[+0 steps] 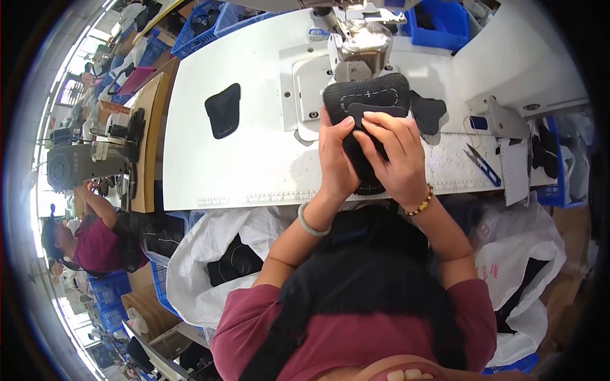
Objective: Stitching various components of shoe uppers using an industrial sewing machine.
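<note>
By the machine [362, 51], over the desk [229, 171], the left hand [338, 152] pinches the black panel [372, 89]; the right hand [397, 155] pinches a patch [383, 110] on it. Aligning, I'd say; next calls for steady edges.

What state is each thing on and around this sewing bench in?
Left hand: holding the black textured piece.
Right hand: fingertips on the smaller black patch.
Black textured piece: hand-held, partly covered.
Smaller black patch: lying on that piece.
Black cutout at left: flat on the sewing table.
Thread snips: lying down, blades apart.
Left white sack: open, black pieces inside.
Blue bin: open, dark contents.
</note>
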{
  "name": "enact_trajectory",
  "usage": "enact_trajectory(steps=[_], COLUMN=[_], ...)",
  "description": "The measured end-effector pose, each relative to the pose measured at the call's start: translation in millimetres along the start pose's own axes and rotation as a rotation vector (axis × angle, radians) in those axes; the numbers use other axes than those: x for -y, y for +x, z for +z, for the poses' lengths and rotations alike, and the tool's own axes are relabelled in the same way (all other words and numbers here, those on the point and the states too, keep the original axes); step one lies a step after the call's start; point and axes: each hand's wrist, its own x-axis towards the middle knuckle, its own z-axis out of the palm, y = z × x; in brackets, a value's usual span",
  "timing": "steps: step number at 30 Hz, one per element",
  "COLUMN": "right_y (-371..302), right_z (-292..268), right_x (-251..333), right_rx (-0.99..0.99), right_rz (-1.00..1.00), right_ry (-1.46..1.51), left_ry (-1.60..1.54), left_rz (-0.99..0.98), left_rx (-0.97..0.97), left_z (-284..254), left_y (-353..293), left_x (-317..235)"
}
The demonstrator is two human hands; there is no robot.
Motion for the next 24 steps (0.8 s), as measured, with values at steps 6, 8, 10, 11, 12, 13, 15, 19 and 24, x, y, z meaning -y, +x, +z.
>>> enact_trajectory(steps=[6, 8, 10, 11, 12, 13, 15, 19, 24], right_y=[2, 5, 15, 18, 19, 20, 22, 27, 31], right_z=[2, 1, -3, -4, -2, -1, 0, 3, 9], right_x=[-7, -11, -10, -10, -10, -13, -20, -20, -16], right_rx=[-0.213, -0.174, -0.085, 0.009, -0.057, -0.061, -0.075, -0.084, -0.115], right_rz=[0.443, 0.737, 0.853, 0.973, 0.936, 0.930, 0.822, 0.834, 0.866], right_ry=[0.472, 0.643, 0.681, 0.716, 0.716, 0.715, 0.702, 0.747, 0.853], left_ry=[0.145, 0.159, 0.174, 0.188, 0.187, 0.238, 0.289, 0.370, 0.396], left_rz=[-0.086, -0.068, -0.046, -0.026, -0.024, -0.035, -0.044, -0.017, -0.006], left_rx=[0.064, 0.067, 0.087, 0.101, 0.108, 0.111, 0.116, 0.118, 0.067], left_z=[-2, 0, -5, -5, -4, -4, -3, -3, -5], left_y=[12, 14, 17, 19, 21, 22, 23, 27, 29], left_x=[-16, -16, -15, -15, -15, -17, -19, -21, -22])
